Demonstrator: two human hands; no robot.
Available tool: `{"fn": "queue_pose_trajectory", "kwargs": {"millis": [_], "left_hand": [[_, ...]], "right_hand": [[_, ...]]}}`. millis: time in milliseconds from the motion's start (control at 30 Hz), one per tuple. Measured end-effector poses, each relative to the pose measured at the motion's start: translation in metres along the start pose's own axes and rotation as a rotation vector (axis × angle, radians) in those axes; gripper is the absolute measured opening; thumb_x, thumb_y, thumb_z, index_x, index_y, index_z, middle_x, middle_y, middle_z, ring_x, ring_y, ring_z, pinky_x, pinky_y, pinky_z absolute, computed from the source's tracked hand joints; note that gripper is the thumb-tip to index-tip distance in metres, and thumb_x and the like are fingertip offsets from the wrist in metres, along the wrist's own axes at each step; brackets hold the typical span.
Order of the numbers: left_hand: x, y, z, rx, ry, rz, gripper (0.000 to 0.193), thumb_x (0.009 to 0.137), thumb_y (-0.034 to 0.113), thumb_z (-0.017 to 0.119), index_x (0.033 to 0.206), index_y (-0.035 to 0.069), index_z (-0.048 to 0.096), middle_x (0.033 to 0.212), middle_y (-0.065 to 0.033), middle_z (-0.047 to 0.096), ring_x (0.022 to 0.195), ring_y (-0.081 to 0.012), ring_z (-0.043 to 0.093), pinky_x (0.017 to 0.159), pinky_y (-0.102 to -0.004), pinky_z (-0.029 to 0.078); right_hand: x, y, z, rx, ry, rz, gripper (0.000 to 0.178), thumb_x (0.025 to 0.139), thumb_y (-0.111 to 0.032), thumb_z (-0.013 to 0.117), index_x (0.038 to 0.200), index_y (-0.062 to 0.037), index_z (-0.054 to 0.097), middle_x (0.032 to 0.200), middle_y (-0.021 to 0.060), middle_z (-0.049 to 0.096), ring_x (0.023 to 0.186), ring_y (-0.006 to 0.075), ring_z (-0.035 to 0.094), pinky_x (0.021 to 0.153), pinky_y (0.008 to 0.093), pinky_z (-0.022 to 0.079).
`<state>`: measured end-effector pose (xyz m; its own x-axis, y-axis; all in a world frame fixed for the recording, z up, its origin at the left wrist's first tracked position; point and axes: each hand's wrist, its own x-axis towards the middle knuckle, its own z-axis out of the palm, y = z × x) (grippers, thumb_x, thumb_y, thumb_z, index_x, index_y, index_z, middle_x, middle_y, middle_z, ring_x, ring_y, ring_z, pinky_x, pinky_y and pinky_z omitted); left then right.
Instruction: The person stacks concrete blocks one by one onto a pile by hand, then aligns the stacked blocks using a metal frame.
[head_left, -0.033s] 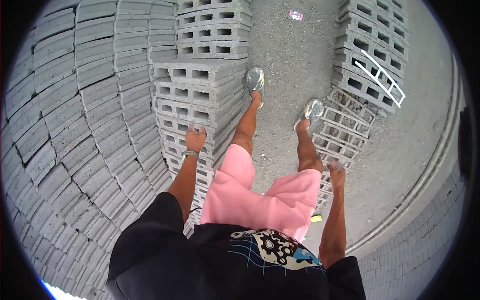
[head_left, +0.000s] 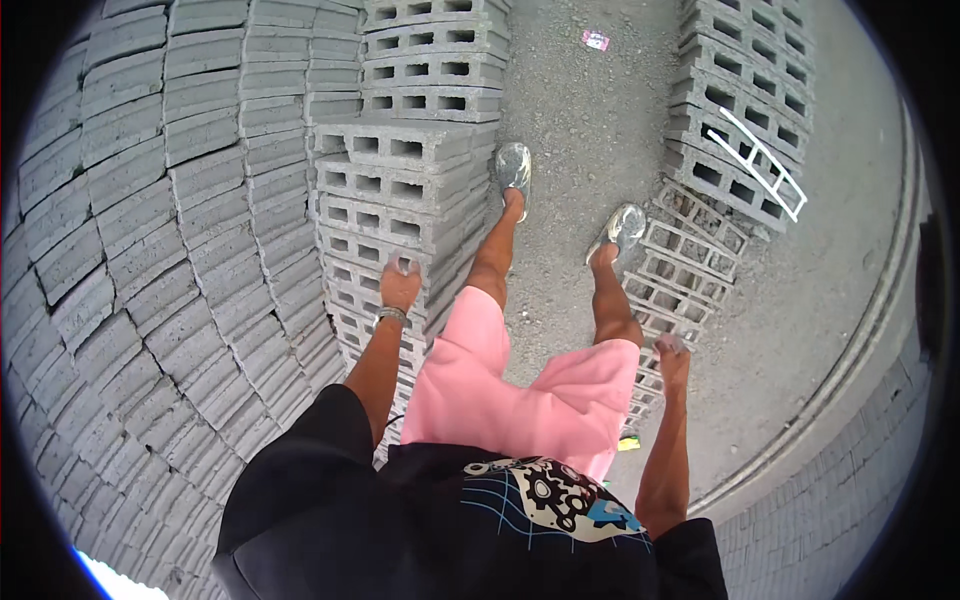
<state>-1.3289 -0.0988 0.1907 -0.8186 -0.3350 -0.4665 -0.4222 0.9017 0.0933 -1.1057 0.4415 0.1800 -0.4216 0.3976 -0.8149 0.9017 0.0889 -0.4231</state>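
Head view has, as I watch, the left hand [head_left: 401,287] near stacked hollow concrete blocks [head_left: 432,205], the right hand [head_left: 674,364] by a lower block row [head_left: 685,252], each grip half-curled, seemingly empty; steady footing between matters.

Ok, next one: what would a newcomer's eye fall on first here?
Probably the bright pink shorts, just below the middle of the view. Next, the white ladder-shaped frame at upper right, and the grey hollow blocks stacked left of the legs, with the left hand in front of them.
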Motion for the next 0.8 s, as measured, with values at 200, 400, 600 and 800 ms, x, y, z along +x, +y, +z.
{"fn": "queue_pose_trajectory", "kwargs": {"millis": [200,400,600,800], "left_hand": [[-0.107,-0.002,-0.020,-0.117,-0.062,-0.089,0.056,0.082,0.039,0.068,0.122,0.001,0.061,0.111,-0.0274,0.065,0.108,-0.0403,0.062,0.093,-0.0416,0.050],[-0.142,-0.018,-0.065,-0.260,-0.022,-0.113,0.047,0.083,0.038,0.065,0.114,0.002,0.066,0.107,-0.0251,0.068,0.106,-0.0391,0.064,0.092,-0.0408,0.050],[-0.187,-0.132,-0.076,-0.452,0.045,-0.082,0.043,0.085,0.037,0.063,0.110,0.003,0.069,0.106,-0.0225,0.069,0.103,-0.0358,0.066,0.091,-0.0397,0.050],[-0.291,-0.319,-0.026,-0.223,-0.089,-0.109,0.034,0.087,0.032,0.060,0.098,0.001,0.070,0.100,-0.0191,0.071,0.092,-0.0310,0.069,0.074,-0.0400,0.051]], "right_hand": [[-0.100,0.102,-0.066,0.229,0.035,0.291,0.035,0.087,-0.026,0.060,0.116,-0.0058,0.064,0.097,0.0103,0.072,0.078,0.0213,0.067,0.063,0.0353,0.047],[-0.214,0.197,-0.054,0.318,0.113,0.530,0.035,0.088,-0.024,0.060,0.112,0.0006,0.063,0.094,0.0144,0.071,0.071,0.0247,0.068,0.055,0.0363,0.046],[-0.179,0.214,-0.037,0.059,-0.129,0.213,0.034,0.088,-0.024,0.060,0.112,-0.0006,0.064,0.094,0.0139,0.072,0.071,0.0239,0.069,0.053,0.0337,0.047],[-0.178,0.012,-0.008,0.056,-0.027,-0.050,0.031,0.087,-0.023,0.061,0.110,-0.0027,0.068,0.093,0.0115,0.072,0.074,0.0192,0.068,0.057,0.0315,0.046]]}}
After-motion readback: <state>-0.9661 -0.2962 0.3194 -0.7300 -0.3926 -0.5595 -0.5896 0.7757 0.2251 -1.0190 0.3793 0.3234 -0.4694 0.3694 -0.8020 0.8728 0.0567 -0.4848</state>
